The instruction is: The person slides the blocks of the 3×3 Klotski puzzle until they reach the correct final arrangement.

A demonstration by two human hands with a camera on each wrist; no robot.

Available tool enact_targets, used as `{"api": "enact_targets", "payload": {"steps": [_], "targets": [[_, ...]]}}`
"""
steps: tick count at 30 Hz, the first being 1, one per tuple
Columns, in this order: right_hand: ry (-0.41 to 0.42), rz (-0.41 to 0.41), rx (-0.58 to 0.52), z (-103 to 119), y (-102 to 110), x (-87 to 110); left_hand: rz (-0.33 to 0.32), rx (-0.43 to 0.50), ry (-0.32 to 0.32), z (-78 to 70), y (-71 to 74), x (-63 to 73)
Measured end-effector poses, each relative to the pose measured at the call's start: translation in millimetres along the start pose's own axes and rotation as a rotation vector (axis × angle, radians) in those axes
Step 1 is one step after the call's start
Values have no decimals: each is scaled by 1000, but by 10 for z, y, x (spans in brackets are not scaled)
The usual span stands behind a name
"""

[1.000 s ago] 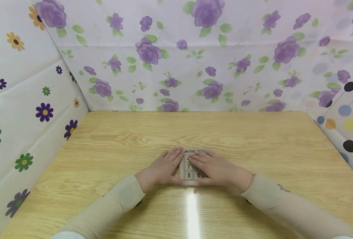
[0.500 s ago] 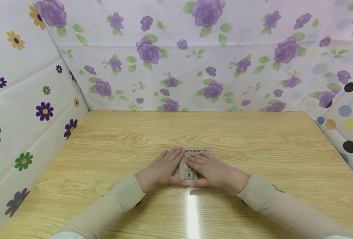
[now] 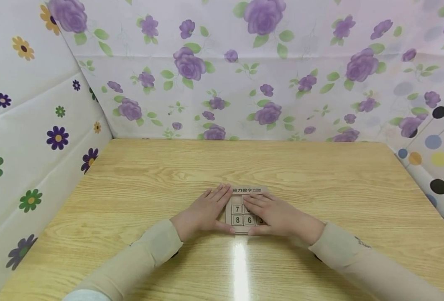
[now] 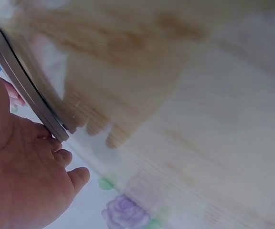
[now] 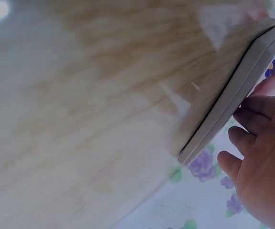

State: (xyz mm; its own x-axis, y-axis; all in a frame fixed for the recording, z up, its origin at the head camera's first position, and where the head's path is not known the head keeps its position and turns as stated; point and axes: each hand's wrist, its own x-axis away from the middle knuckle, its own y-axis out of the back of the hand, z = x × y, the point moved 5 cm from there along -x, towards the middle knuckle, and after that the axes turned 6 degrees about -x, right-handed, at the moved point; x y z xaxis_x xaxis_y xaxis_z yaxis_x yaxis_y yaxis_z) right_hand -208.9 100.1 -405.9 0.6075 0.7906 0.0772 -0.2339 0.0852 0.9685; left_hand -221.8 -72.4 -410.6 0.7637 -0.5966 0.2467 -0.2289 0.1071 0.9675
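Note:
A beige number slide puzzle [image 3: 241, 215] lies flat on the table, dark characters printed along its top border. Tiles 7, 8 and 6 show, part of a 3 too; the top left slot looks bare. My left hand [image 3: 203, 212] rests along its left side, fingers straight, thumb at the lower corner. Straight fingers of my right hand [image 3: 276, 214] lie over the upper tiles, its thumb near the bottom edge, hiding the right part. In the left wrist view the puzzle's side edge [image 4: 30, 88] touches the fingers; the right wrist view shows its opposite edge [image 5: 235, 93].
The wood-grain table [image 3: 162, 167] reaches back to a purple-flowered cloth [image 3: 214, 83]. Another flowered cloth [image 3: 26, 167] hangs at the left, and a dotted one [image 3: 432, 167] at the right. A bright light reflection lies in front of the puzzle.
My right hand has slid left over the puzzle, then back right. The top left slot, which held the 4 tile, now looks bare. My left hand has stayed in place.

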Motion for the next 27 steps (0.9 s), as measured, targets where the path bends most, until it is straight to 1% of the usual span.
{"api": "enact_targets", "payload": {"steps": [4,10,18,27], "targets": [[-7,-3,31,5,3,15,-3,10,0,5,10,11],[29,-11,81,124,15,24,-5,18,-8,6,7,12],[62,-3,58,258,-21,36,2,9,-2,3,-16,-9],[39,-11,49,256,-28,-11,-1,-6,-5,7,-16,-18]]}}
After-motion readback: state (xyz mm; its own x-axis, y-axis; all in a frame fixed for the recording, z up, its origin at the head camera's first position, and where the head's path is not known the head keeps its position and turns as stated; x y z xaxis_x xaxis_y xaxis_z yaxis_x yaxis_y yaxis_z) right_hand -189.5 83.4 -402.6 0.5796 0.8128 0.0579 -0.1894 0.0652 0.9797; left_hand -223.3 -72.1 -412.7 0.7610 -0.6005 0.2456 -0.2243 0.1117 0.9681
